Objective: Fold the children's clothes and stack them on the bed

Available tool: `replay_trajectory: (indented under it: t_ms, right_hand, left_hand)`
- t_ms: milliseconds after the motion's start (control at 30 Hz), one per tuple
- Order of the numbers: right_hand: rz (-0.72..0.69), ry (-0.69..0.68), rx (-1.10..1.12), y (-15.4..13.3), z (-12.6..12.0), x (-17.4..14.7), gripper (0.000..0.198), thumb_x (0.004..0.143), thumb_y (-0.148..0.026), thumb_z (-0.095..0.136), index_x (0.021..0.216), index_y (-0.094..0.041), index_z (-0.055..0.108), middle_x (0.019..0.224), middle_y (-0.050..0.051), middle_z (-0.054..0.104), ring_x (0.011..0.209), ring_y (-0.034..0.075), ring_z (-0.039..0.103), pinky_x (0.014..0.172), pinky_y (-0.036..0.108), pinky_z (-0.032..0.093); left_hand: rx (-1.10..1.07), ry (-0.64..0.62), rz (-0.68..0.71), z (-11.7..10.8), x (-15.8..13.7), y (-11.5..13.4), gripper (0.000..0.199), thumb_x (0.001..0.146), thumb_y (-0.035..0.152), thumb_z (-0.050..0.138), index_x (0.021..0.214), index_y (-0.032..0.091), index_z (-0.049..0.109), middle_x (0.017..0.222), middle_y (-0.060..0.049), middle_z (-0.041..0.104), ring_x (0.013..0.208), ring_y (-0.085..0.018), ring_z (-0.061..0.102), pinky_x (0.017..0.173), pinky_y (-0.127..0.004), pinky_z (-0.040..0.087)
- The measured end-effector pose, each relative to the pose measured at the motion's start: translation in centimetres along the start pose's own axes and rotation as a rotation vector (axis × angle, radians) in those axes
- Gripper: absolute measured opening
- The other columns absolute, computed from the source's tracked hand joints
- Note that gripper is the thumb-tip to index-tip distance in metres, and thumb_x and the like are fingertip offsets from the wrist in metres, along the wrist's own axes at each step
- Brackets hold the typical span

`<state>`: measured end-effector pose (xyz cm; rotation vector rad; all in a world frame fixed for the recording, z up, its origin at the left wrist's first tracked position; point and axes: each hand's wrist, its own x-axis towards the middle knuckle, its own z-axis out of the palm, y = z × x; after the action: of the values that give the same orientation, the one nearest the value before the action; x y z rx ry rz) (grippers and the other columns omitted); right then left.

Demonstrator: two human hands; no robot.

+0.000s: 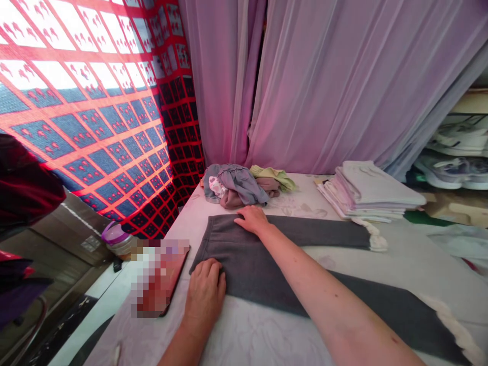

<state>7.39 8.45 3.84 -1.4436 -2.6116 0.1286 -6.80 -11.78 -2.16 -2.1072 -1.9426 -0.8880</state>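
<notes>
Dark grey trousers (236,254) with pale frilled cuffs (378,240): spread flat on the tablecloth (263,330), with waistband under the fingers of both hands and legs leading away to the right of them, apart from each other. Left hand (206,285) on the near corner of the waistband, with fingers bent and pressed down; impossible to tell gripping from mere pressing. Right hand (253,219) at the far edge, with fingers loosely extended over the cloth, unclenched. Judging from the lay, spreading largely done and smoothing apparently in hand; no fold across either leg yet. Just beyond the right fingers, a crumpled heap of clothes (244,185), seemingly unsorted; well to their right, a neat stack of folded cloth (377,188), apparently finished. Just left of the left fingers, a blurred-out reddish flat object (168,284) near the tablecloth's left edge, hence little room that way. More room below and to the right of the left fingers, and between the legs. Beyond the heap, purple curtains (324,91) as a limit to reach past the right fingers.
</notes>
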Motion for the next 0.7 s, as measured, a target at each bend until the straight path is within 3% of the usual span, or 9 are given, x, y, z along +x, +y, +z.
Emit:
replay_trajectory:
  t_ms: [100,333,433,500,600,700]
  right_hand:
    - [0.01,0.006,0.002,0.0,1.0,1.0,0.027,0.089,-0.042,0.054,0.1,-0.027,0.073,0.106,0.005,0.07,0.103,0.022,0.059,0.087,0.033,0.044]
    - [0.103,0.051,0.026,-0.1,2.2,2.0,0.028,0.092,-0.033,0.048,0.107,-0.023,0.069,0.11,0.008,0.068,0.103,0.023,0.059,0.086,0.035,0.045]
    - [0.008,0.083,0.07,-1.1,2.3,1.4,0.034,0.092,-0.03,0.046,0.122,-0.023,0.061,0.123,0.006,0.064,0.112,0.021,0.056,0.094,0.035,0.042]
    - [-0.154,0.092,0.124,-1.8,2.5,0.7,0.04,0.095,-0.03,0.041,0.131,-0.024,0.055,0.136,0.006,0.056,0.123,0.02,0.049,0.103,0.036,0.036]
    - [-0.339,-0.065,0.149,-2.7,3.2,0.1,0.048,0.097,-0.04,0.034,0.141,-0.023,0.044,0.151,0.008,0.038,0.139,0.021,0.031,0.113,0.044,0.022]
    - [-0.316,-0.206,0.121,-3.2,4.0,0.2,0.056,0.097,-0.047,0.029,0.147,-0.022,0.035,0.157,0.01,0.025,0.145,0.024,0.018,0.115,0.053,0.013]
  left_hand:
    - [-0.036,-0.004,0.001,0.3,-0.2,-0.1,0.02,0.089,0.021,0.043,0.097,0.023,0.061,0.105,-0.01,0.064,0.101,-0.025,0.058,0.091,-0.046,0.049]
    - [-0.005,-0.022,-0.01,1.1,-0.8,-0.4,0.022,0.088,0.019,0.043,0.101,0.023,0.06,0.128,-0.01,0.058,0.125,-0.027,0.049,0.101,-0.05,0.046]
    - [0.023,-0.062,-0.035,1.2,-0.8,-0.3,0.021,0.086,0.018,0.044,0.1,0.021,0.059,0.138,-0.011,0.052,0.133,-0.029,0.042,0.104,-0.051,0.044]
    - [0.014,-0.089,-0.047,1.2,-0.8,-0.3,0.021,0.085,0.016,0.044,0.099,0.02,0.059,0.141,-0.012,0.049,0.137,-0.029,0.038,0.106,-0.052,0.042]
    - [0.003,-0.098,-0.043,1.2,-0.8,-0.2,0.022,0.084,0.015,0.043,0.1,0.021,0.057,0.14,-0.012,0.052,0.137,-0.029,0.038,0.105,-0.053,0.041]
    - [0.023,-0.083,-0.031,1.2,-0.7,-0.2,0.022,0.084,0.015,0.042,0.099,0.02,0.057,0.137,-0.013,0.054,0.133,-0.03,0.042,0.104,-0.053,0.043]
